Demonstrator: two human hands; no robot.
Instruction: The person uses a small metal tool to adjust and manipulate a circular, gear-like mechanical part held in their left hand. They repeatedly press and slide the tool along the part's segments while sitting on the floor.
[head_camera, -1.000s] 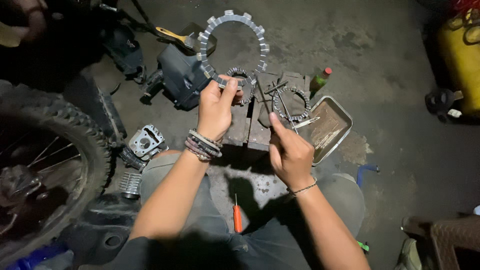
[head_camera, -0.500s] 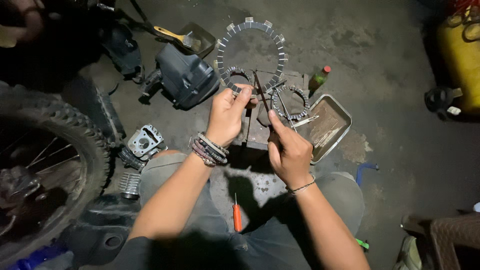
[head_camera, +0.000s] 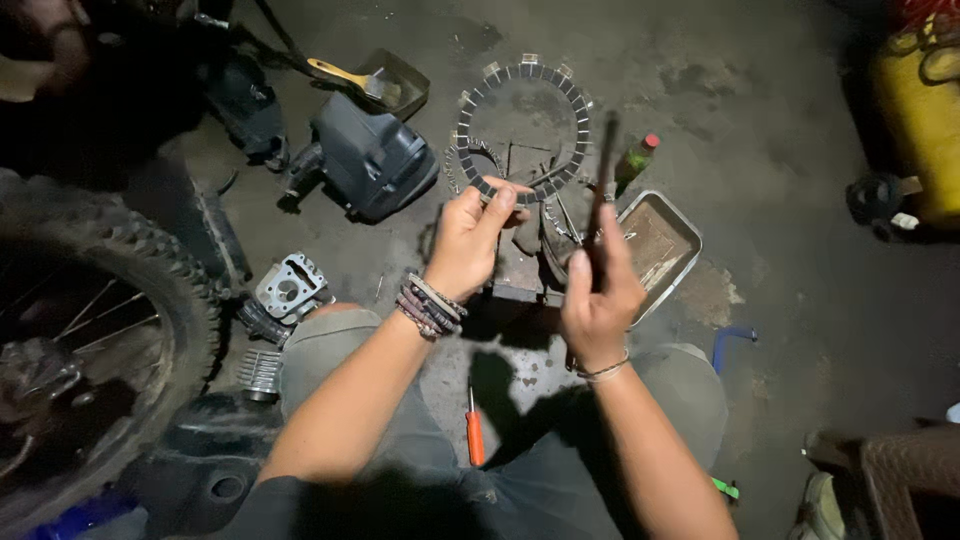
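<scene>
Above the stained floor (head_camera: 800, 250), beside the knobby tyre (head_camera: 120, 290) and dark engine cover (head_camera: 370, 155), the left hand (head_camera: 468, 240) pinches a toothed clutch ring (head_camera: 523, 128) by its lower edge, holding it upright. Right hand (head_camera: 598, 295) grips a thin dark plate (head_camera: 604, 175) edge-on, over the metal tray (head_camera: 690, 240).

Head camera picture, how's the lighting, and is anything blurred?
Head view: light falls on the middle, corners sink into darkness; the left hand and its toothed ring are sharp; the dark tool in the right hand looks smeared; the forearms throw shadows onto the floor.

A stained concrete floor (head_camera: 780, 120) was dimly lit; a knobby tyre (head_camera: 120, 290) and a yellow tank (head_camera: 920, 110) were seen at its edges.
</scene>
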